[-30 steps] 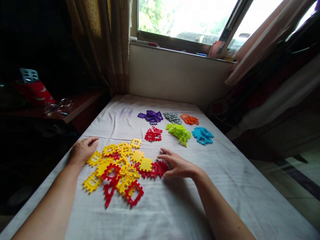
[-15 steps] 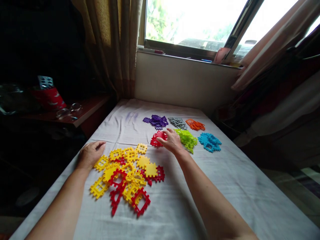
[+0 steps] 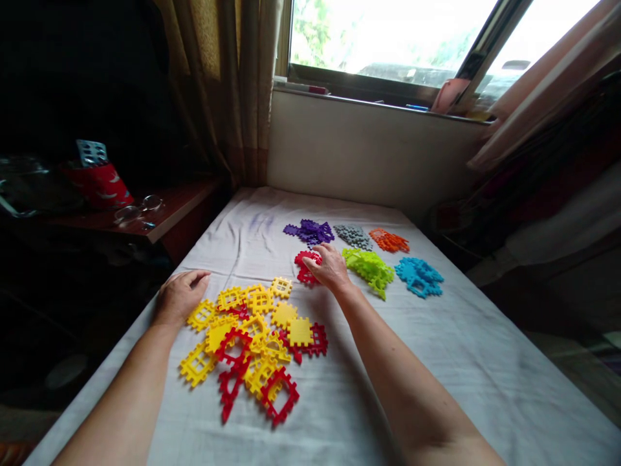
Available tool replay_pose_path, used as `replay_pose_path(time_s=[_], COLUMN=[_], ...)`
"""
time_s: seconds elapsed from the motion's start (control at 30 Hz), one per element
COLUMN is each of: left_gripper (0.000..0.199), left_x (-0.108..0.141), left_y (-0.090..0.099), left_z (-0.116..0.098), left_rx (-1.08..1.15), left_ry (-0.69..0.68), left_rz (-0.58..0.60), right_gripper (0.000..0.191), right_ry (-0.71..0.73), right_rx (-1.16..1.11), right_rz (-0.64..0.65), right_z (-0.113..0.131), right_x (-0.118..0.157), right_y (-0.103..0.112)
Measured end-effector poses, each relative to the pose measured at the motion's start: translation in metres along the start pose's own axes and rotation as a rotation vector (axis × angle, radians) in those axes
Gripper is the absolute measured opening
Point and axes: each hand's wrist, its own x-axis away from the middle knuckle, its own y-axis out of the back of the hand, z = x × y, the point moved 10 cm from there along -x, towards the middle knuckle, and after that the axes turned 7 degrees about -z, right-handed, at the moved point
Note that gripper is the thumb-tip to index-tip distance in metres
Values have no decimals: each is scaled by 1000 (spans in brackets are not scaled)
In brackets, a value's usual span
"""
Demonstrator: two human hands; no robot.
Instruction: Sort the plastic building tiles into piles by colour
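Note:
My right hand (image 3: 330, 266) is over a small pile of red toy building pieces (image 3: 306, 268), its thumb and fingers apart. Whether the fingertips touch the red pieces cannot be told. My left hand (image 3: 180, 298) rests on the cloth at the left edge with its fingers curled in, and nothing shows in it. Beside it spreads a loose heap of yellow building pieces (image 3: 220, 333), mixed with several red window-frame pieces (image 3: 280, 396). Bright green pieces (image 3: 369, 268) lie just right of my right hand.
Farther back are piles of purple pieces (image 3: 313, 232), grey pieces (image 3: 353, 237) and orange pieces (image 3: 389, 241). Blue pieces (image 3: 420, 277) lie at the right. A wooden desk (image 3: 179, 210) at the left holds eyeglasses (image 3: 140, 208) and a red container (image 3: 99, 186).
The view has shifted slightly. My right hand has moved a little left over the red pile, and the red piece near its fingers now lies lower. My left hand stays put.

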Motion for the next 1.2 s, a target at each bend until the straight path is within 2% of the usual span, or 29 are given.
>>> replay_pose_path(time_s=[0.1, 0.2, 0.3, 0.43, 0.5, 0.6, 0.77, 0.93, 1.07, 1.2], left_gripper=[45, 45, 45, 44, 43, 40, 41, 44, 42, 39], left_x=[0, 0, 1, 2, 2, 1, 1, 2, 1, 2], left_y=[0, 0, -1, -2, -2, -3, -4, -4, -4, -3], left_z=[-1, -1, 0, -1, -1, 0, 1, -1, -2, -1], left_rx=[-4, -20, -28, -12, -6, -7, -16, -9, 5, 9], left_ry=[5, 15, 24, 7, -5, -18, -15, -10, -23, -33], left_rz=[0, 10, 25, 35, 35, 26, 24, 38, 31, 14], right_gripper=[24, 24, 21, 46, 47, 42, 35, 36, 40, 41], right_ry=[3, 77, 170, 319, 362, 352, 351, 282, 191, 169], right_rx=[-155, -289, -371, -310, -187, 6, 163, 367, 411, 375], right_rz=[42, 229, 387, 560, 605, 593, 543, 434, 284, 241], right_z=[-5, -2, 5, 19, 23, 25, 28, 5, -11, -7], right_x=[30, 67, 95, 117, 124, 129, 127, 108, 88, 73], right_y=[5, 0, 4, 17, 21, 24, 26, 41, 57, 51])
